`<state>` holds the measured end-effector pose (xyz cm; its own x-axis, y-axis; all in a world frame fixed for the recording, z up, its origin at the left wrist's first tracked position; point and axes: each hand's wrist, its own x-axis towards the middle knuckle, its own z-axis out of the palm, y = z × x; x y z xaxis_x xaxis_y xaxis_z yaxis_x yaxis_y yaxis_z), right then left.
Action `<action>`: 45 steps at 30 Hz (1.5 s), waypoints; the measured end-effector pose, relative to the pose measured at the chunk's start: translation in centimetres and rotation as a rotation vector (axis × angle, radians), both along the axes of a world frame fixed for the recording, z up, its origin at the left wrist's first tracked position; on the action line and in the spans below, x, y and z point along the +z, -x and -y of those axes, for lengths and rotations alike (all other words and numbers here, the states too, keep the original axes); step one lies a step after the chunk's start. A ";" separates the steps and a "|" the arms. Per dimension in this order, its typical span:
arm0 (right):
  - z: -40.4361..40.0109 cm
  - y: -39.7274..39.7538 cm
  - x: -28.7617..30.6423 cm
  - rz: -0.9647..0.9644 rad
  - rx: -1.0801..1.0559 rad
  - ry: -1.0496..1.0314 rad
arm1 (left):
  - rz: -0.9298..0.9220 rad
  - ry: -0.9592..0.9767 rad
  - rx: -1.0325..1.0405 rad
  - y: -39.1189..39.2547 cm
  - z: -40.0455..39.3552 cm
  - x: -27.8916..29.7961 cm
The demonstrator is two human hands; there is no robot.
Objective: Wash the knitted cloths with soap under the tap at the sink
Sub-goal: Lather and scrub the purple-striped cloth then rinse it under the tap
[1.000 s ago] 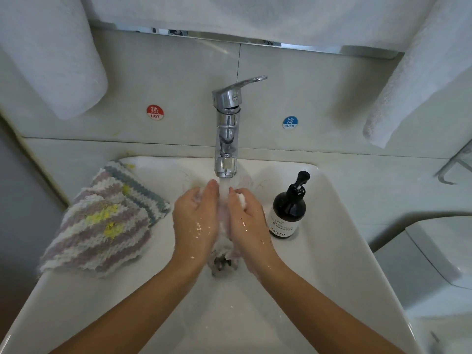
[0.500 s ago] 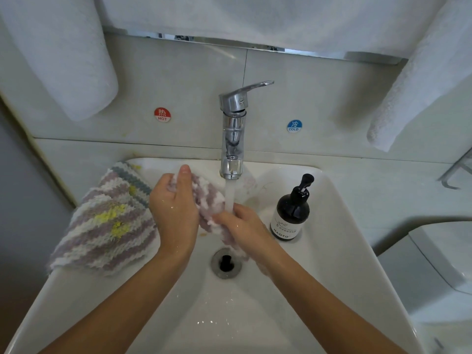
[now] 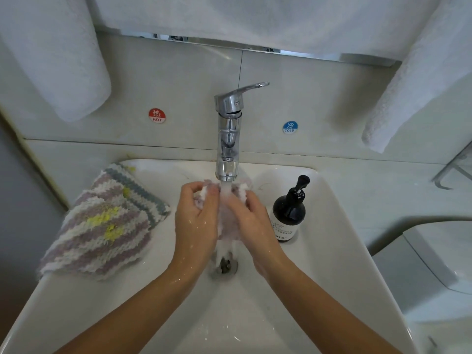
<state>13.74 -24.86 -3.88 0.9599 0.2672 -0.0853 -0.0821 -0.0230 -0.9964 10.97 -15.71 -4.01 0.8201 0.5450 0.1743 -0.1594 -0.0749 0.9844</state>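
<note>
- Knitted cloth (image 3: 229,221), pink and white, is bunched between both hands right under the tap (image 3: 228,139), with running water hitting it.
- Left hand (image 3: 196,221): fingers curled round the cloth's left edge, pinching a white fold at the top.
- Right hand (image 3: 251,221): fingers curled round the right edge, clamped on the fabric.
- White sink (image 3: 332,251), wet; drain (image 3: 224,264) directly below the cloth.
- Striped cloths (image 3: 102,223) stacked on the sink's left rim; at least two, exact count unclear.
- One dark soap bottle (image 3: 288,213) with pump, upright, just beside the right hand.
- Tiled wall: one red HOT sticker (image 3: 157,115), one blue COLD sticker (image 3: 290,127).
- White towels (image 3: 58,54) hang above.
</note>
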 end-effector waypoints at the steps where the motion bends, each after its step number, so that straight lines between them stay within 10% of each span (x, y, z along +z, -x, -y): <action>1: 0.1 0.0 0.0 -0.010 -0.032 -0.015 | -0.008 -0.010 -0.036 0.2 0.3 0.1; 16: 0.2 0.0 0.8 0.125 -0.175 -0.177 | -0.218 -0.026 -0.096 0.1 0.9 -0.5; 27: -1.6 1.1 -0.8 0.272 -0.122 0.219 | -0.124 -0.062 0.021 0.5 1.1 -0.5; 45: -0.8 0.7 -0.2 0.270 -0.225 0.182 | -0.203 0.004 -0.069 0.0 1.3 0.0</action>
